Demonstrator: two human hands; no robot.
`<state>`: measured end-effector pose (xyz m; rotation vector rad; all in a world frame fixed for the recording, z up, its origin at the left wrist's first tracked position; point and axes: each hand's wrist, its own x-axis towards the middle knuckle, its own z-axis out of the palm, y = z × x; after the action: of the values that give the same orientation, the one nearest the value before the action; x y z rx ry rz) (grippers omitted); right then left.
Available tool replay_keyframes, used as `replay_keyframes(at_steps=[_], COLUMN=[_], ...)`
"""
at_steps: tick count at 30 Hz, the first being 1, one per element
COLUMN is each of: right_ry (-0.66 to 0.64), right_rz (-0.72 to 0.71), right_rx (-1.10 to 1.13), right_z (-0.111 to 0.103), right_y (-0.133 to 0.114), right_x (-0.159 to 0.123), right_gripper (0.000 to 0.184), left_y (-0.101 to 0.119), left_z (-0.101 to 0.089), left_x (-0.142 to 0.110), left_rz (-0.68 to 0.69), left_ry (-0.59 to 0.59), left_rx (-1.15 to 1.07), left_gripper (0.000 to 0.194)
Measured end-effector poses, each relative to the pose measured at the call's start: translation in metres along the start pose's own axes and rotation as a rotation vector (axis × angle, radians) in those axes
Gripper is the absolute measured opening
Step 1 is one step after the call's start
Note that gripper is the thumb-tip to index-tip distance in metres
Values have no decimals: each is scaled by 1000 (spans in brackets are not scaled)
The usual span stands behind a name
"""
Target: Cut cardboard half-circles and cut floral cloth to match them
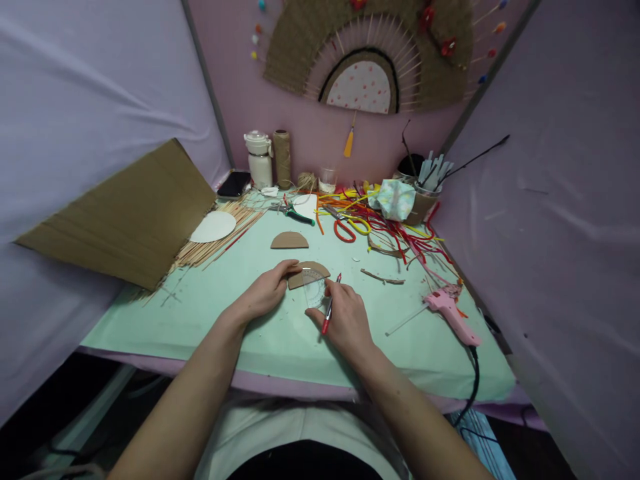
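Observation:
My left hand (273, 288) holds the left edge of a brown cardboard half-circle (296, 280) lying on the table. A clear plastic protractor (314, 293) overlaps the lower part of that piece, its curved side toward me. At the protractor's right, my right hand (346, 313) touches its edge with thumb and fingertips. A red pen (329, 313) is held in the same hand, slanting across the fingers. Just beyond lies a second cardboard half-circle (290, 241), flat and untouched.
A pink glue gun (454, 316) and a twig (383, 277) lie to the right. Red-handled scissors (344, 231), green-handled pliers (299, 216) and tangled pipe cleaners (395, 230) are at the back. A large cardboard sheet (125, 213) and thin sticks (220, 247) take up the left.

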<state>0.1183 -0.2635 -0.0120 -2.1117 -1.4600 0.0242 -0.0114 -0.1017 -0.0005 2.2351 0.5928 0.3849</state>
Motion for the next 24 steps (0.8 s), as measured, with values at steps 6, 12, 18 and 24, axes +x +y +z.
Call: replay_keyframes(at_steps=[6, 12, 18, 24], right_ry=[7, -3, -1, 4], right_rz=[-12, 3, -8, -13], right_rx=[-10, -15, -19, -21], right_z=[0, 0, 1, 1], right_y=[-1, -1, -1, 0], right_x=[-1, 0, -1, -1], right_gripper=[39, 39, 36, 33], left_y=[6, 9, 14, 22], left_z=[0, 1, 0, 7], left_x=[0, 1, 0, 1], left_rz=[-7, -12, 19, 110], left_ry=[15, 7, 3, -6], left_rx=[49, 52, 108, 225], left_gripper=[51, 53, 57, 49])
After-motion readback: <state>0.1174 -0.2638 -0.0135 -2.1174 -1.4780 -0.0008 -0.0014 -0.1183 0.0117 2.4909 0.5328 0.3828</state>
